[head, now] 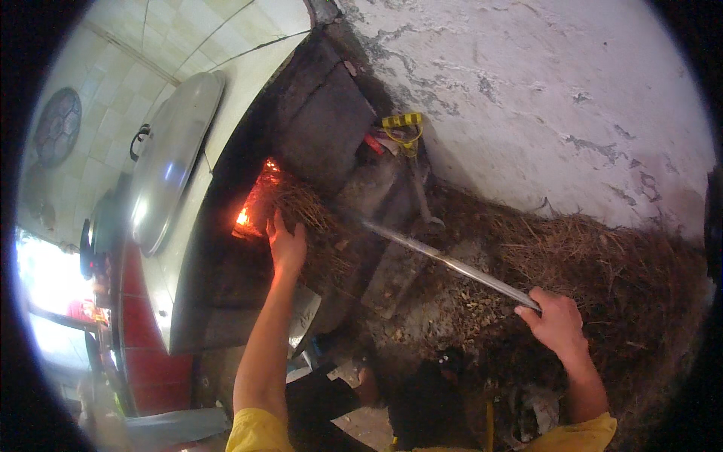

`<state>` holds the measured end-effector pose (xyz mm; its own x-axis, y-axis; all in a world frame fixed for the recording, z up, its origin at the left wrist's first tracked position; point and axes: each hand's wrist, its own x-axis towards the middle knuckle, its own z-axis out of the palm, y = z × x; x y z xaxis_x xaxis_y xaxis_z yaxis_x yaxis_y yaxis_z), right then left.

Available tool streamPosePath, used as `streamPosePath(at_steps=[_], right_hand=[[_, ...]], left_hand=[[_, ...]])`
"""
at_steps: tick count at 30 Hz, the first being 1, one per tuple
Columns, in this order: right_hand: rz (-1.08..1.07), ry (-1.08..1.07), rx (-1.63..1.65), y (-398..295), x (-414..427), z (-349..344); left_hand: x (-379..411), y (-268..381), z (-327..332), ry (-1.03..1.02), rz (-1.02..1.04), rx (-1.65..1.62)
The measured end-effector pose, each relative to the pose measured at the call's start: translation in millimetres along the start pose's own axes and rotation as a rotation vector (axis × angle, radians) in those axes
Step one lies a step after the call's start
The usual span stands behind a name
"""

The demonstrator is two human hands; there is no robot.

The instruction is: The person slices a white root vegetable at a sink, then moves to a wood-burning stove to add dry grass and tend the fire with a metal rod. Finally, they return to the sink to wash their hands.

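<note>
A bundle of dry brushwood (308,206) lies at the mouth of a stove, where flames and embers (245,217) glow orange. My left hand (287,243) is at the near side of this bundle, its fingers apart and seeming to touch the stalks. Gripped in my right hand (556,322) is one end of a long metal rod (452,263). The rod slants up and left toward the brushwood, and its far end is lost in the dark below the stove mouth.
A large metal lid (178,158) with a black handle rests on the tiled stove top (240,101). Dry brush (565,254) is heaped along the peeling white wall (536,101). A tool with a yellow-and-black handle (402,120) leans in the corner. Leaf litter (446,311) covers the floor.
</note>
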<state>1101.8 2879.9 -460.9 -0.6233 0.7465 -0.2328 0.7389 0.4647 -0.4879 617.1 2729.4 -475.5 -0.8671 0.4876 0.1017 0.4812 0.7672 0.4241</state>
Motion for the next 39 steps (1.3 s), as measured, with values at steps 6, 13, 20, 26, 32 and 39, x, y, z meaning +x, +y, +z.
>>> streamPosePath(at_steps=[6, 13, 20, 26, 32, 39], right_hand=[[-0.117, 0.077, -0.145, -56, 15, 3], [-0.245, 0.178, -0.164, -109, 55, 17], [-0.377, -0.057, -0.078, -76, 135, 31], [-0.417, -0.080, 0.021, -35, 148, 71], [-0.422, -0.037, 0.117, -10, 148, 129], [-0.420, 0.062, 0.155, -2, 138, 151]], left_hand=[[3, -7, 4, 0.031, 0.014, 0.036], [11, -13, 10, 0.064, 0.051, 0.046], [23, -25, 11, 0.050, -0.017, 0.014], [15, -30, 20, 0.109, 0.097, -0.027], [6, -32, 26, 0.165, 0.062, 0.054], [-5, -20, 26, 0.187, 0.039, 0.035]])
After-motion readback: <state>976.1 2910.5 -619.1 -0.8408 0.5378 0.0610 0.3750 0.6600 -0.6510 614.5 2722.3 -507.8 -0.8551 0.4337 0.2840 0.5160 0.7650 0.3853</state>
